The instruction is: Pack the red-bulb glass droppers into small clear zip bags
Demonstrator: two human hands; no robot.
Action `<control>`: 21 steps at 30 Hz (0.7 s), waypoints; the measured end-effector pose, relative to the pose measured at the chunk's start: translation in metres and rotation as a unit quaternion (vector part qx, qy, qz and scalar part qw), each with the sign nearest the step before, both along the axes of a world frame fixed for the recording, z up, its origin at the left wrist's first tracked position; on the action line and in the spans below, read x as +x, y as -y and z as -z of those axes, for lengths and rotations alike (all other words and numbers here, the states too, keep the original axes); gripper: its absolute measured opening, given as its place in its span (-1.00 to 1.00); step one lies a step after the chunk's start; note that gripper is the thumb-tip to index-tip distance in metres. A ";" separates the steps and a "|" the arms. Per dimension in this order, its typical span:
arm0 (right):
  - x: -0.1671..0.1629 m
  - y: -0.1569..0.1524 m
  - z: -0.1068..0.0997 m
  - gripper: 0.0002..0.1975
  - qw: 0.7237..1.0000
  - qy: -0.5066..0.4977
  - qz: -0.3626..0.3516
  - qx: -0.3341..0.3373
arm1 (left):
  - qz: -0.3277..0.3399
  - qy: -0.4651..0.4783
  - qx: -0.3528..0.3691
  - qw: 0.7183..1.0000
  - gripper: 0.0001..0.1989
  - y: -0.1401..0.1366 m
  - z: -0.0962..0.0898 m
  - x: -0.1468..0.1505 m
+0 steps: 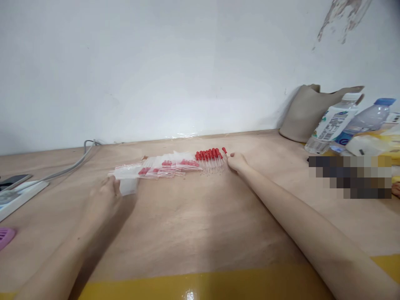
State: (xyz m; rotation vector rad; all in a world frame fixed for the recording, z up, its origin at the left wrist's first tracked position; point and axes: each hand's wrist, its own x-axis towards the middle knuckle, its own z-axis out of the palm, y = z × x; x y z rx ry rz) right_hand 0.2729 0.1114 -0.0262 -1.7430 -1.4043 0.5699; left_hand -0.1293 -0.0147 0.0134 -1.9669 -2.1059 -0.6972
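My left hand (108, 191) is closed on the edge of a small clear plastic bag (128, 186), which hangs just over the table. Close beyond it lies an overlapping row of clear bags (168, 163), several with red-topped pieces inside. My right hand (236, 161) pinches a thin dropper with a red bulb (224, 150) at the right end of a row. Several like droppers (208, 155) lie side by side there, red bulbs toward the wall and thin clear tips toward me.
At right stand a grey-brown container (300, 114), a labelled bottle (333, 125) and a blue-capped bottle (371, 118). A grey cable (73, 167), a white tray (26, 198), a phone (15, 182) and a purple object (6, 236) lie left. Yellow tape (175, 286) marks the near edge.
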 end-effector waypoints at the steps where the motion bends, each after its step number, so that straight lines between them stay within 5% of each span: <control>1: 0.001 0.000 0.001 -0.73 1.000 -0.017 0.007 0.006 | -0.027 -0.030 0.023 0.999 -0.61 0.007 -0.010 0.010; 2: 0.002 -0.001 0.003 -0.70 0.999 -0.033 0.013 0.014 | -0.042 -0.053 0.072 0.995 -0.60 0.014 -0.020 0.022; 5: 0.005 0.002 0.006 -0.59 0.996 -0.074 0.030 0.039 | 0.054 -0.081 0.190 0.977 -0.60 0.033 -0.038 0.063; 8: 0.007 0.013 0.008 -0.44 0.991 -0.114 0.040 0.062 | 0.180 -0.058 0.220 0.957 -0.61 0.040 -0.032 0.100; 10: 0.007 0.024 0.008 -0.30 0.978 -0.186 0.025 0.087 | 0.266 -0.057 0.174 0.946 -0.59 0.037 -0.018 0.118; 15: 0.012 0.060 0.006 -0.07 0.939 -0.324 -0.047 0.108 | 0.509 -0.110 -0.043 0.852 -0.55 0.016 0.006 0.137; 18: 0.017 0.075 0.003 -0.05 0.936 -0.333 -0.054 0.104 | 0.558 -0.099 -0.143 0.811 -0.48 0.008 0.004 0.139; 21: 0.018 0.083 0.001 -0.03 0.941 -0.321 -0.050 0.099 | 0.525 -0.051 -0.146 0.837 -0.50 0.006 0.005 0.145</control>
